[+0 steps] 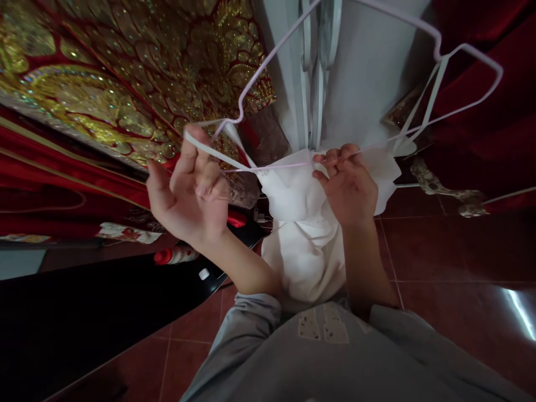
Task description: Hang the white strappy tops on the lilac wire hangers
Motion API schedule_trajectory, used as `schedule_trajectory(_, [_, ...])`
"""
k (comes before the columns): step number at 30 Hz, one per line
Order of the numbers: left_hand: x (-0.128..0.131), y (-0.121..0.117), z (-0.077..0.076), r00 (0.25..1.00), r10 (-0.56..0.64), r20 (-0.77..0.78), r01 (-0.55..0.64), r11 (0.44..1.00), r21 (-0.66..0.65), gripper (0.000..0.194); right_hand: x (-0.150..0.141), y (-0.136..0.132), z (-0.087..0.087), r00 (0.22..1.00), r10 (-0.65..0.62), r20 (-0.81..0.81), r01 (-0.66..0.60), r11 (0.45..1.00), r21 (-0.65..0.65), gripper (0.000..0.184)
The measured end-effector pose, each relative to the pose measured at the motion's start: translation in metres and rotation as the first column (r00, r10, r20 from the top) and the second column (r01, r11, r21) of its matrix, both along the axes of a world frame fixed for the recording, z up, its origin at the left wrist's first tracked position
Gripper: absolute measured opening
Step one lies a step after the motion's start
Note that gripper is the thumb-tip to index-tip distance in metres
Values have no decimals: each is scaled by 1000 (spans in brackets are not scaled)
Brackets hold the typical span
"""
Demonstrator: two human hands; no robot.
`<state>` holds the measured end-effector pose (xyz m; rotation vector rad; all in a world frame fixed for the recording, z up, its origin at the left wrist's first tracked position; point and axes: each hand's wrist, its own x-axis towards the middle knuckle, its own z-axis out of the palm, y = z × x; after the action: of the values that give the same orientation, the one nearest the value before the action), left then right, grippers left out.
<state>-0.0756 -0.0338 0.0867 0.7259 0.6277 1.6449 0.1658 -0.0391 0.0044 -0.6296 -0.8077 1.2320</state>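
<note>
A pale pink clothes hanger (268, 62) spans the upper part of the head view. A white garment (304, 245) hangs below it by thin straps. My left hand (190, 201) is palm up at the hanger's left end, with the white strap (221, 156) looped taut over a finger. Its thumb sticks out, while the other fingers curl. My right hand (350, 181) has its fingers bent around the hanger's lower bar, by the garment's top edge. Another white strap (433, 97) is looped over the hanger's right side.
Gold-sequined red clothing (104, 84) fills the upper left. White cabinet doors with handles (312, 78) stand ahead. Dark red fabric (486, 117) hangs at right. A black tabletop (104, 307) on the left bears a red-capped bottle (176, 255). Red floor tiles (444, 251) lie below.
</note>
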Motion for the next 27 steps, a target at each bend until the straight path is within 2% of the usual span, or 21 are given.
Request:
schedule_trajectory(3, [-5, 8, -12, 992, 122, 30, -124, 989, 75, 63, 0, -2, 4, 999, 3, -37, -4, 999, -32, 23])
schedule_trajectory(6, [-10, 12, -37, 957, 263, -119, -254, 963, 86, 60, -1, -6, 11, 995, -1, -98, -5, 998, -70, 17])
schedule_trajectory(8, [-5, 10, -50, 925, 303, -228, -296, 953, 66, 51, -2, -7, 13, 993, -1, -119, -8, 997, -74, 17])
schedule_trajectory(11, [22, 4, -59, 921, 239, -307, -229, 971, 68, 30, -3, -6, 12, 992, 3, -127, -11, 998, -64, 20])
schedule_trajectory(13, [47, -1, -58, 930, 180, -320, -161, 983, 86, 37, -5, -5, 10, 991, 6, -134, -13, 999, -52, 20])
schedule_trajectory(16, [74, -6, -54, 941, 145, -304, -123, 988, 92, 38, -8, -5, 10, 990, -1, -143, -3, 1000, -25, 20])
schedule_trajectory(19, [81, -5, -53, 955, 116, -274, -81, 988, 135, 41, -8, -10, 14, 994, -47, -99, 42, 998, -56, 19])
schedule_trajectory(20, [80, -5, -53, 957, 109, -269, -71, 987, 147, 42, -6, -11, 15, 993, -105, -54, 100, 992, -79, 18])
schedule_trajectory(22, [78, -3, -53, 956, 123, -268, -85, 985, 148, 41, 1, -13, 15, 954, -298, 44, 301, 949, -95, 15])
schedule_trajectory(23, [77, -3, -54, 953, 141, -269, -106, 984, 140, 41, 6, -12, 13, 909, -410, 75, 416, 906, -81, 14])
schedule_trajectory(25, [76, -2, -54, 948, 168, -268, -137, 982, 131, 41, 20, -9, 8, 795, -602, 76, 606, 795, -39, 19])
schedule_trajectory(27, [77, -1, -56, 949, 171, -264, -137, 980, 143, 41, 34, -5, 3, 686, -724, 73, 727, 687, -15, 16])
